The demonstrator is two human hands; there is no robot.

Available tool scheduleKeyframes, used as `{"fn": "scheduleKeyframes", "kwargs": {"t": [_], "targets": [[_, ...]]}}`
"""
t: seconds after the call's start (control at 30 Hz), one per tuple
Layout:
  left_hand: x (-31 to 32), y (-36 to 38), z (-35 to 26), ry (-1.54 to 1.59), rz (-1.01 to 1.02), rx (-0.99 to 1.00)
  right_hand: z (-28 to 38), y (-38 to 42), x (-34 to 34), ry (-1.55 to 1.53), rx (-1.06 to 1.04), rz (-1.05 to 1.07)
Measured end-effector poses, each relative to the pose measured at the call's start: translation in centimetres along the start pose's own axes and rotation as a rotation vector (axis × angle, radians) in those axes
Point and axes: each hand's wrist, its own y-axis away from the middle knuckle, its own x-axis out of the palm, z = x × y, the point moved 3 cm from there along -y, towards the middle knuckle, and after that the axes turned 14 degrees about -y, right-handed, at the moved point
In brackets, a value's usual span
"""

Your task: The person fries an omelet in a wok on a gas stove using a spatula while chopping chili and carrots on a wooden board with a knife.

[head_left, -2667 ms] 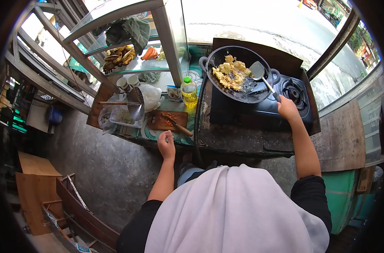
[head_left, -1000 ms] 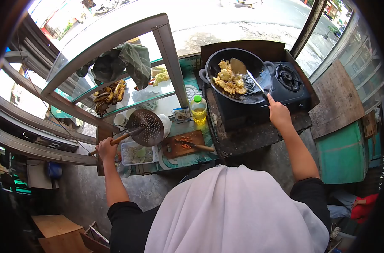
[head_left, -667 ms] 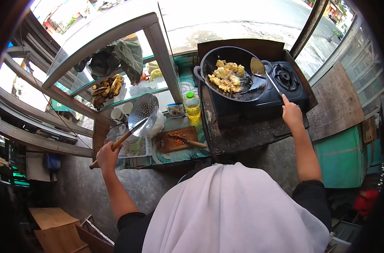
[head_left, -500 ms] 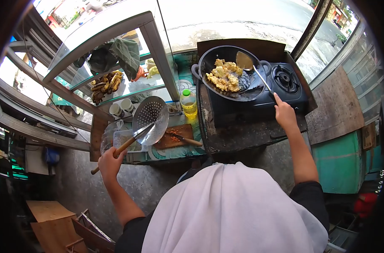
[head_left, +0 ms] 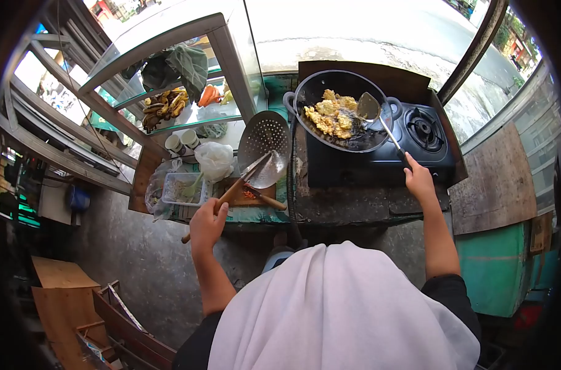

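My left hand (head_left: 207,227) is closed round the wooden handle of a large perforated skimmer (head_left: 265,145), whose round metal bowl hangs over the counter, left of the stove. In my right hand (head_left: 420,180) is the dark handle of a metal spatula (head_left: 369,106); its blade is at the right inside of the wok (head_left: 379,143). Golden fried food (head_left: 330,115) lies in oil in the wok, just left of the blade. Beneath the skimmer, a cutting board (head_left: 240,213) bears chopped orange-red bits and a wooden-handled knife (head_left: 271,201), partly covered.
The wok sits on the left burner of a black stove (head_left: 348,169); the right burner (head_left: 424,128) is bare. A glass display case (head_left: 231,68) holds bananas (head_left: 165,110). A plastic tub (head_left: 185,188), a knotted plastic bag (head_left: 215,160) and cups (head_left: 174,144) stand on the left counter.
My left hand has brought the skimmer rightward, closer to the wok; it now hides the oil bottle. The spatula blade has shifted slightly within the wok. The whole view has shifted a little.
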Motion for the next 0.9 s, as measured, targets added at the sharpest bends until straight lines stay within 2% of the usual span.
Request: {"fn": "scheduleKeyframes", "kwargs": {"t": [0.17,0.27,0.5,0.6,0.7,0.9], "targets": [[1.7,1.6,-2.6,0.016,-0.01,0.04,3.3,-0.5,1.9,-0.199,-0.22,0.082],[2.7,2.3,-3.7,0.021,-0.004,0.017,3.9,-1.2,4.5,-0.268,-0.273,0.136],[5.3,3.4,-4.3,0.144,-0.103,0.054,1.4,-2.6,3.0,-0.075,-0.147,0.15],[5.5,3.8,-4.4,0.223,0.016,-0.027,-1.7,-3.3,1.8,-0.07,-0.189,0.119],[3.7,4.4,-6.4,0.407,0.249,-0.201,-0.4,-3.2,0.3,-0.019,-0.205,0.122],[5.2,3.3,-7.1,0.259,0.049,0.024,2.4,-4.7,0.5,0.1,-0.24,0.182]]}}
